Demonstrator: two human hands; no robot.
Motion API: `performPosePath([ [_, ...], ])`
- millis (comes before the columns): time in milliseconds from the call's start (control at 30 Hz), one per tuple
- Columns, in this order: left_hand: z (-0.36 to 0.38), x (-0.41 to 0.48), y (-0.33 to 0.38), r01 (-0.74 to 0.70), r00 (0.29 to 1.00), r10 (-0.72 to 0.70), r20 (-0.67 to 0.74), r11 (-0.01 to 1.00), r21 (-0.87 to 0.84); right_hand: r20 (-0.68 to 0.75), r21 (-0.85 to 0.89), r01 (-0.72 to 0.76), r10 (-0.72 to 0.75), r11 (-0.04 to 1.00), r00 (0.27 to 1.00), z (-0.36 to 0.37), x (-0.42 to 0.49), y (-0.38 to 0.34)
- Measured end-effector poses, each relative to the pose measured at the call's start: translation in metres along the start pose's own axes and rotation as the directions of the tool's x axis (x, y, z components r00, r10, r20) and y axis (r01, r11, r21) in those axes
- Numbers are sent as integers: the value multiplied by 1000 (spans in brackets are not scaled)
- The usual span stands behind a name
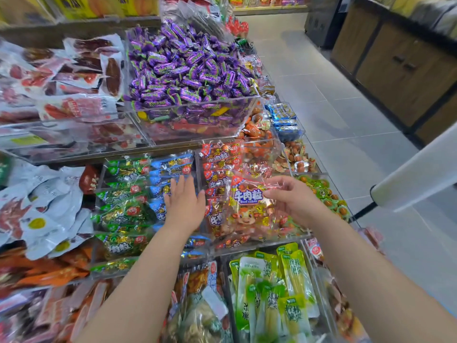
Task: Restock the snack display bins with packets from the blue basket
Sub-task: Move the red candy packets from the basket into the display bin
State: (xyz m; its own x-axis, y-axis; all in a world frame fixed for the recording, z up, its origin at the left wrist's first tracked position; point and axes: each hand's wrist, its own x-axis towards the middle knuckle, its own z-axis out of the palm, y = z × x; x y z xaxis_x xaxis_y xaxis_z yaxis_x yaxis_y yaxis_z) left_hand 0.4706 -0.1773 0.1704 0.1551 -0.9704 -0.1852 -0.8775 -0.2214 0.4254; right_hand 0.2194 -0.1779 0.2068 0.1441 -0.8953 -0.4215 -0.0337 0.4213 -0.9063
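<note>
right hand grip pinching one red packet; left hand grip open, flat.

Tiered display shelf, clear bins of snack packets, purple candies

I see my right hand pinching the clear top edge of a red beef-cube packet, which stands upright at the front of the red packets' bin. My left hand is flat, fingers spread, over the blue packets just beside it, palm down (whether it touches them I cannot tell). Green packets fill the row to the left. Above sits a clear bin heaped with purple candies; below lie pale green pouches.
</note>
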Motion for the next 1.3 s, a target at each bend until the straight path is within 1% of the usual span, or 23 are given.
performPosePath([
  [33,7,6,-2,15,999,-18,38,996,91,-16,-31,22,-23,999,1000,-3,1,0],
  [100,15,15,-4,20,997,-30,69,988,151,17,-133,53,-51,990,999,-6,3,4],
  [167,20,21,-5,34,996,-44,72,990,137,108,-244,74,-48,967,993,0,4,13],
  [200,22,24,-6,47,996,-56,63,991,127,151,-272,77,-37,959,988,6,4,20],
  [267,24,27,-7,62,997,-67,36,991,120,204,-274,68,-11,959,979,19,5,35],
  [400,24,28,-11,35,999,-36,0,991,130,196,-331,94,-29,939,980,34,11,50],
  [467,24,30,-13,31,1000,-31,-3,992,121,205,-419,100,-13,902,979,36,13,53],
  [533,24,33,-14,36,999,-37,6,995,91,203,-530,117,-8,840,979,35,13,58],
  [667,19,31,-16,34,995,-36,91,999,22,56,-443,118,-103,889,993,35,16,73],
  [733,14,25,-14,27,991,-28,130,1000,10,51,-459,172,-167,871,985,42,19,76],
  [800,9,21,-12,9,984,-18,175,999,52,73,-448,216,-206,868,976,49,22,77],
  [867,5,17,-12,-26,974,16,228,999,42,110,-474,212,-181,855,977,48,23,80],
  [900,4,13,-12,-52,970,54,238,999,-13,137,-523,204,-155,828,978,45,22,81],
  [933,3,8,-12,-98,965,111,237,993,-67,163,-589,203,-131,782,978,43,21,83],
  [967,3,3,-11,-172,957,183,227,983,-69,186,-652,213,-120,728,975,43,20,84],
  [1000,4,-2,-9,-264,941,256,221,964,8,194,-696,224,-122,683,973,44,20,85],
  [1033,6,-5,-7,-349,921,313,233,927,136,188,-719,232,-139,655,972,46,21,86],
  [1067,9,-7,-4,-405,904,340,259,875,264,166,-721,232,-162,653,973,48,22,86],
  [1133,14,-9,5,-423,899,315,303,801,423,104,-697,199,-177,689,979,56,25,85],
  [1167,16,-9,10,-413,904,293,310,786,460,85,-699,187,-179,691,980,59,26,85],
  [1233,19,-9,18,-408,908,280,311,761,504,97,-742,186,-171,645,981,63,24,87],
  [1267,20,-8,21,-419,905,298,304,748,515,132,-758,184,-128,626,983,60,22,86],
  [1300,22,-8,23,-432,901,323,291,741,514,187,-763,180,-54,621,981,53,21,83],
])
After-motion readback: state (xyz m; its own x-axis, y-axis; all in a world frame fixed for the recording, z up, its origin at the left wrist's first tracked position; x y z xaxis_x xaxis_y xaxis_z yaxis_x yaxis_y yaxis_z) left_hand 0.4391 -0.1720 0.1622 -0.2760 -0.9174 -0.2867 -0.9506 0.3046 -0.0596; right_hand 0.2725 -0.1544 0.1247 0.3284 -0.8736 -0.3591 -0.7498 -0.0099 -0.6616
